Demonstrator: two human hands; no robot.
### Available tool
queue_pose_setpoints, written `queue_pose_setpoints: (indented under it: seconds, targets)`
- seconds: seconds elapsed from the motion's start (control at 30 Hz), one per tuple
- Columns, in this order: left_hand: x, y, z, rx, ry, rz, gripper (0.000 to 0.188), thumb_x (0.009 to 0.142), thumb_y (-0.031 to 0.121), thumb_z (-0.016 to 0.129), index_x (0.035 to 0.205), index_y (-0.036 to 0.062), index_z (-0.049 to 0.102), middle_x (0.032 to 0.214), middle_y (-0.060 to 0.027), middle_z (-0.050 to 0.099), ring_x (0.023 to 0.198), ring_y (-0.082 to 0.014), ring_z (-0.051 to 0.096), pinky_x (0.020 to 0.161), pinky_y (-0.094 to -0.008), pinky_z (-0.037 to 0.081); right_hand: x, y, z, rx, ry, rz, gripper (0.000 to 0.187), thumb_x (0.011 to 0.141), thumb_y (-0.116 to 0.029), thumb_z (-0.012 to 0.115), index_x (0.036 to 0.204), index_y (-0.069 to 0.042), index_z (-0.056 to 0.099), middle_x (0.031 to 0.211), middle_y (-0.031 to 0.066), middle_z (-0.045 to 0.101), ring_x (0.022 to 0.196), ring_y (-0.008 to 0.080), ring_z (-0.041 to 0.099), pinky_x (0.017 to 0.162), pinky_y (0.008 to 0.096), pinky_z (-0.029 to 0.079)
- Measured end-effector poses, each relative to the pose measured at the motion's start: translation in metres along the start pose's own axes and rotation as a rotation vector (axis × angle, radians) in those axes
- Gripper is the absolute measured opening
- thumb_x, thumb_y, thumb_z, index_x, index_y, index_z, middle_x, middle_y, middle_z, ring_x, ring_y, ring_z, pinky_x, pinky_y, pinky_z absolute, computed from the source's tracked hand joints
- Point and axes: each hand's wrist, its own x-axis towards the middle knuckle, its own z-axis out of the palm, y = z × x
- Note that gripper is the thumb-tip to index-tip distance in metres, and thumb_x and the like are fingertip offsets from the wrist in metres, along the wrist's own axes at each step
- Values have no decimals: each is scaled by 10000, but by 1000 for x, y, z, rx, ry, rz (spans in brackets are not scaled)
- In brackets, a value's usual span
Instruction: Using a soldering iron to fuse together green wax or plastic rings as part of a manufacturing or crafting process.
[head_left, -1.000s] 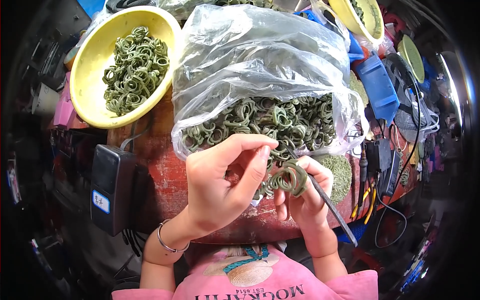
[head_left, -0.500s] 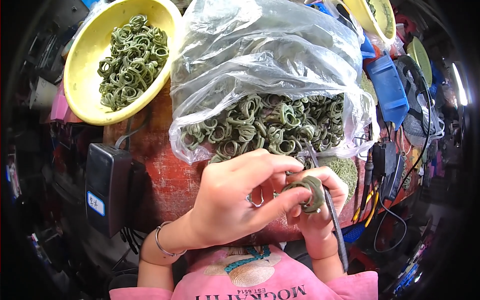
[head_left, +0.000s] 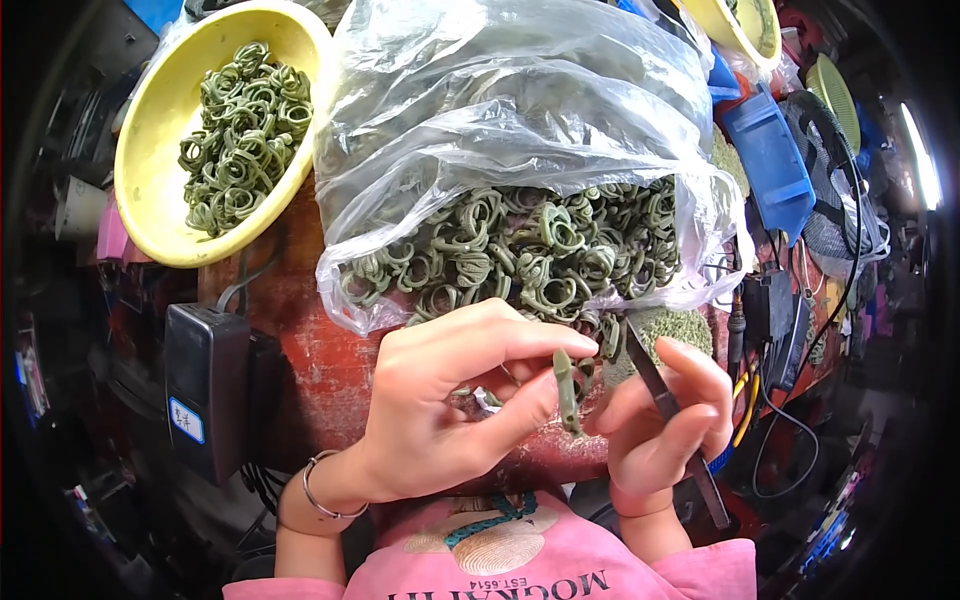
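My left hand [head_left: 450,400] pinches a green ring [head_left: 566,392] between thumb and fingertips, held upright and seen nearly edge-on. To its right, my right hand [head_left: 668,440] holds a long, dark, flat file [head_left: 655,382] that slants between its fingers and thumb, the narrow tip pointing toward the far side. The file is apart from the ring. Just beyond my hands, many similar green rings [head_left: 555,235] lie heaped at the mouth of a clear plastic bag [head_left: 510,125]. A few more sit partly hidden behind my left fingers.
A yellow bowl [head_left: 150,215] with more green rings stands at the far left. Below it is a black box-shaped device [head_left: 207,370] with a cable. Greenish powder [head_left: 675,330] lies beside the bag on the red worn table [head_left: 325,375]. A blue bin [head_left: 770,165] and cables are at right.
The ring has turned from showing its opening to nearly edge-on. My right hand has moved right, away from the ring, with the file. The view has shifted slightly.
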Motion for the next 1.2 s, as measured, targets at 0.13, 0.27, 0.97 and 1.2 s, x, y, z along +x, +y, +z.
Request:
queue_pose_setpoints:
  seconds: [0.13, 0.27, 0.97, 1.2]
  targets:
    - [1, 1, 2, -65, 13, -29, 168, 746, -20, 644, 912, -45, 647, 810, -104, 620, 658, -99, 543, 568, -203, 417, -2, 0, 2, 26, 121, -116, 297, 869, -95, 528, 1073, 109, 456, 683, 181, 629, 581, 170, 600, 527, 269, 477]
    - [-1, -2, -1, -97, -25, -131, 172, 756, 10, 653, 917, -52, 639, 780, -88, 604, 668, -90, 532, 589, -205, 409, -4, 3, -7, 32, 10, -152, 170, 827, -41, 585, 949, 77, 576, 741, 180, 651, 620, 222, 650, 556, 298, 523]
    - [-3, -5, 20, -269, 86, -190, 139, 809, -7, 588, 929, -74, 601, 759, -54, 535, 557, -58, 519, 459, -164, 441, 12, -4, -47, -474, 284, -285, 363, 956, -272, 388, 1020, 62, 516, 643, 117, 610, 533, 144, 579, 489, 237, 461]
    - [-7, -17, 28, -277, 39, -261, 140, 834, 2, 571, 941, -85, 592, 796, -66, 547, 569, -62, 537, 464, -170, 451, -22, 36, -134, -1051, 700, -114, 235, 887, -172, 551, 985, 31, 618, 719, 85, 635, 625, 129, 599, 590, 224, 478]
